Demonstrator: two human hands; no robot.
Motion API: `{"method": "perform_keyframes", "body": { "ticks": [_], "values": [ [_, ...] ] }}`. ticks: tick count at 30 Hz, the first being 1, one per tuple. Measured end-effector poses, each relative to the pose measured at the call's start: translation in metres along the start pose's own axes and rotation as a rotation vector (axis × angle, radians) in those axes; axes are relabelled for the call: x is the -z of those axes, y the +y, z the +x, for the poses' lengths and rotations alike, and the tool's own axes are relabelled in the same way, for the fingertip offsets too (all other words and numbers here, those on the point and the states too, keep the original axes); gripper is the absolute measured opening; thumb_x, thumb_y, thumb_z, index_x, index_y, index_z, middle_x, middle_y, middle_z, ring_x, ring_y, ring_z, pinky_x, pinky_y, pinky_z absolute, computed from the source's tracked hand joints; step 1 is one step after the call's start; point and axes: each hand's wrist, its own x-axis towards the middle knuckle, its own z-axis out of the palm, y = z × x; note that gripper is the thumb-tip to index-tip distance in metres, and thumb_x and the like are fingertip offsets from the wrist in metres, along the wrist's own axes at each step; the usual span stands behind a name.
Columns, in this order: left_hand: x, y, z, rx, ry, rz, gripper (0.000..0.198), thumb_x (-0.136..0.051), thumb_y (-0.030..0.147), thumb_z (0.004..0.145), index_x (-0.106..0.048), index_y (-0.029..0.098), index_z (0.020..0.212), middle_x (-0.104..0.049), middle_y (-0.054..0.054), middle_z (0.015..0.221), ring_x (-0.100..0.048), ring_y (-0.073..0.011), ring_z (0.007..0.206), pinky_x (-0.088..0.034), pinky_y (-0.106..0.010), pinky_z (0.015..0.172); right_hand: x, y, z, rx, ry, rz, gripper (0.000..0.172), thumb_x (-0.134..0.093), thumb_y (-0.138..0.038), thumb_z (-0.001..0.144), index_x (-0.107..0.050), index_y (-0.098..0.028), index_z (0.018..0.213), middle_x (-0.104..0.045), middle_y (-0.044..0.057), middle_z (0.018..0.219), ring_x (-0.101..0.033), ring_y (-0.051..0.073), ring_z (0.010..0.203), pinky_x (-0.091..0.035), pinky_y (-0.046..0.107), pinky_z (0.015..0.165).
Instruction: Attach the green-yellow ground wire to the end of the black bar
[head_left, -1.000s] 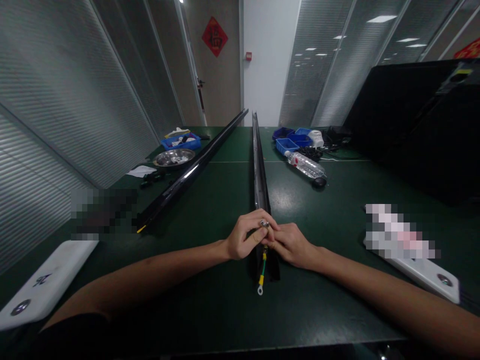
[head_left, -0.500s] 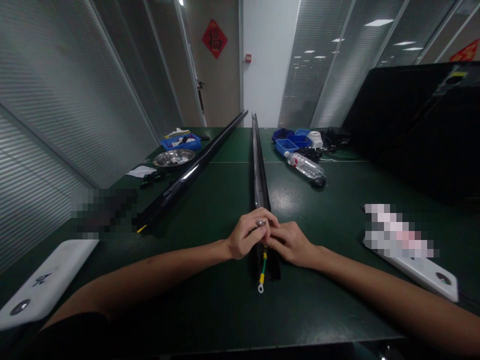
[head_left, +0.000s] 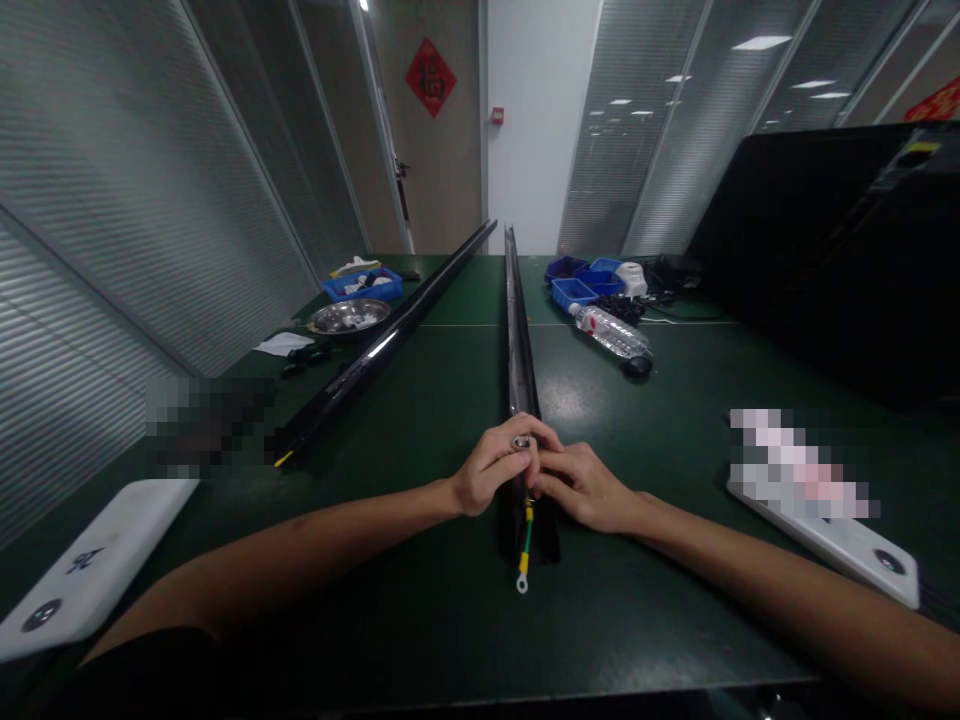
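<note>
A long black channel-shaped rail (head_left: 523,350) runs away from me along the table. My left hand (head_left: 499,465) is closed over its near end, thumb and fingers drawn together. From the right, my right hand (head_left: 581,488) meets it, its fingers pinched against the left fingertips. Whatever lies between the fingertips is hidden. Below them, a short green ground wire (head_left: 527,540) with yellow sleeves comes out along the rail, ending in a metal ring terminal (head_left: 523,583).
Another black rail (head_left: 390,340) lies slanted at left on the green table (head_left: 637,630). Metal bowl (head_left: 349,316) and blue tray (head_left: 365,284) stand behind it. A plastic bottle (head_left: 613,332) and blue bins (head_left: 574,292) are at right. White devices (head_left: 97,565) flank my arms.
Both hands stay at the rail's near end, with only slight finger movement. The ring terminal sits a little lower in view.
</note>
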Motion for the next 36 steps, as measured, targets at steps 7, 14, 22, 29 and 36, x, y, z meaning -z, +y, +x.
{"method": "perform_keyframes", "body": {
  "ticks": [7,14,22,29,36],
  "values": [
    [0.0010,-0.0030,-0.0003,0.044,-0.019,-0.050,0.041,-0.043,0.037,0.102,-0.062,0.013,0.075,-0.063,-0.016,0.119,-0.060,-0.0254,0.102,-0.047,-0.040,0.096,-0.0047,-0.0003,-0.0017,-0.037,0.063,-0.018,0.023,-0.057,-0.026,0.104,-0.064,-0.017,0.085,-0.055,-0.004,0.066,-0.049,0.010,0.053,-0.037,0.022,0.054],
    [0.0000,-0.0050,-0.0011,0.076,-0.004,-0.081,0.041,-0.044,0.038,0.102,-0.061,0.012,0.075,-0.062,-0.016,0.118,-0.058,-0.0219,0.091,-0.048,-0.034,0.080,-0.0070,-0.0006,-0.0005,-0.037,0.090,-0.013,0.018,-0.057,-0.019,0.101,-0.062,-0.017,0.084,-0.052,-0.005,0.064,-0.043,0.008,0.050,-0.034,0.021,0.050],
    [-0.0011,-0.0032,0.0015,0.021,0.008,-0.053,0.040,-0.044,0.035,0.101,-0.059,0.014,0.071,-0.065,-0.015,0.111,-0.060,-0.0259,0.100,-0.045,-0.041,0.094,-0.0093,0.0011,-0.0019,0.024,0.116,-0.067,0.016,-0.058,-0.018,0.099,-0.064,-0.017,0.085,-0.055,-0.004,0.065,-0.046,0.009,0.050,-0.038,0.021,0.052],
    [-0.0017,0.0023,0.0015,-0.037,-0.007,0.003,0.036,-0.042,0.033,0.102,-0.056,0.015,0.074,-0.066,-0.015,0.112,-0.060,-0.0267,0.104,-0.043,-0.045,0.100,-0.0091,0.0004,-0.0006,0.083,0.141,-0.105,0.024,-0.056,-0.022,0.102,-0.069,-0.016,0.083,-0.058,-0.003,0.064,-0.050,0.009,0.050,-0.042,0.020,0.053],
    [-0.0039,0.0007,-0.0009,-0.046,0.037,-0.010,0.030,-0.042,0.035,0.105,-0.061,0.014,0.097,-0.064,-0.015,0.110,-0.061,-0.0265,0.103,-0.046,-0.044,0.097,-0.0084,-0.0016,0.0001,0.117,0.177,-0.147,0.028,-0.057,-0.026,0.104,-0.075,-0.015,0.085,-0.069,0.005,0.072,-0.061,0.014,0.059,-0.048,0.025,0.058]
  ]
}}
